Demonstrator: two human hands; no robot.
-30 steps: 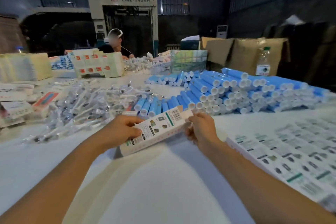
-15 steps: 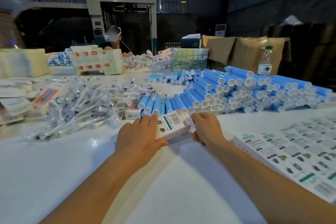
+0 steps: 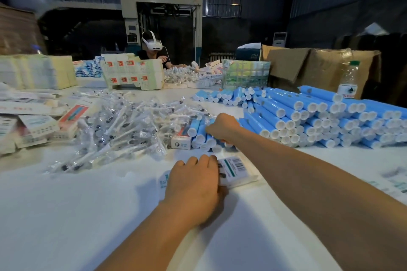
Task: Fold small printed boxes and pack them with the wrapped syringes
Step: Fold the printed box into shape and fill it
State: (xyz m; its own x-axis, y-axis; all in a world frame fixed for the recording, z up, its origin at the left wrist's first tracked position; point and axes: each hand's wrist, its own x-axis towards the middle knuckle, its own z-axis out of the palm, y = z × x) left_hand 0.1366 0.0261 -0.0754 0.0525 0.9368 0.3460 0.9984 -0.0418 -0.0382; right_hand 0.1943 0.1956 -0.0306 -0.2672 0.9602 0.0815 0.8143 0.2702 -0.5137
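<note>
The printed box [image 3: 233, 171] lies flat on the white surface [image 3: 88, 215], and everything else is placed from it. The left hand [image 3: 193, 187] lies palm-down over its left half, fingers reaching its far edge; whether that grip presses flat or curls round the edge cannot be told. The box's right end shows a barcode and a green stripe; its small print is not readable.

Beyond the box, the right hand [image 3: 222, 127] reaches into the near end of the blue tubes [image 3: 308, 116], its grip curled down among them; whether it has closed on one cannot be told. Beyond and left of the box sprawls the heap of wrapped syringes [image 3: 123, 125], its near edge close to the box. Toward the viewer from the box the surface is bare white. At the far right edge lie flat printed box blanks [image 3: 396, 185], blurred. Far behind, a machine [image 3: 160, 17] reads "FMZ-1450A", with a person in a white headset [image 3: 152, 44] seated before it.
</note>
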